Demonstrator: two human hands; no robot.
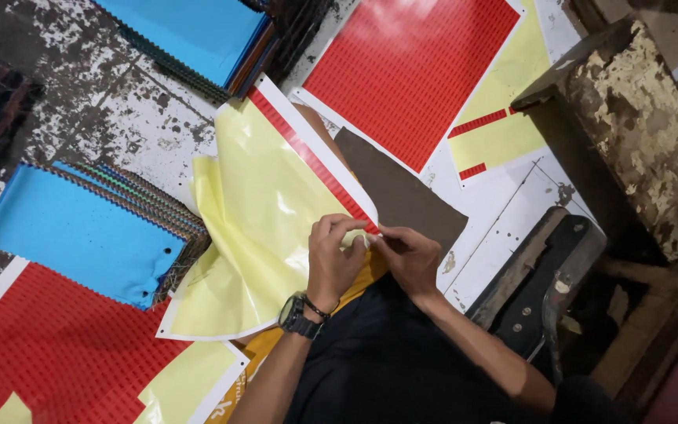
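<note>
A yellow backing sheet (260, 212) lies bent over my lap, with a strip of small red stickers (308, 153) along its white edge. My left hand (333, 259), wearing a dark wristwatch, pinches the sheet near the strip's lower end. My right hand (411, 257) touches the same spot from the right, fingertips meeting the left hand's. A brown card (402, 196) lies just beyond my fingers.
A full red sticker sheet (410, 71) lies ahead, and another red sheet (56, 353) at lower left. Stacks of blue fabric swatches (72, 235) and a further blue stack (190, 31) sit on the worn white table (103, 102). A peeling wooden post (645, 133) and dark board (535, 275) stand right.
</note>
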